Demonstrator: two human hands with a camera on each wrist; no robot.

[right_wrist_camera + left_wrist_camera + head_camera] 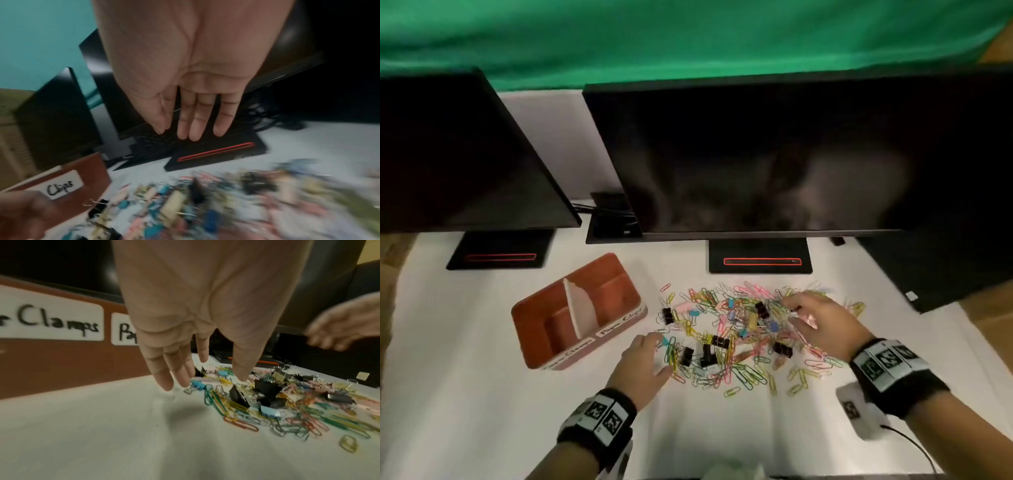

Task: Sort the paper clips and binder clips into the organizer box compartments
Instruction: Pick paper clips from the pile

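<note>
Overhead, from the head camera, we see a heap of coloured wire paper clips mixed with black and pastel binder clips spread on the white cloth-covered table, in front of two dark monitors. Just left of the heap stands the rust-brown rectangular organizer box, angled, with a white divider between its compartments and handwritten labels along its near wall; both compartments look bare of clips. Our left hand sits at the heap's near-left edge, fingers spread and relaxed, gripping nothing. Our right hand hovers over the heap's far-right part, fingers loosely extended; motion blur hides whether the fingertips pinch a clip.

At the left wrist, the left hand hangs with straight fingers just above the cloth, their tips beside a small blue binder clip at the heap's edge. The organizer box fills the left, its labels reading "Clamps" and a cut-off "Pa".

At the right wrist, the right hand shows flat, straight fingers close together, empty, above the badly blurred heap. The organizer box corner with a "Clips" label lies lower left.
</note>
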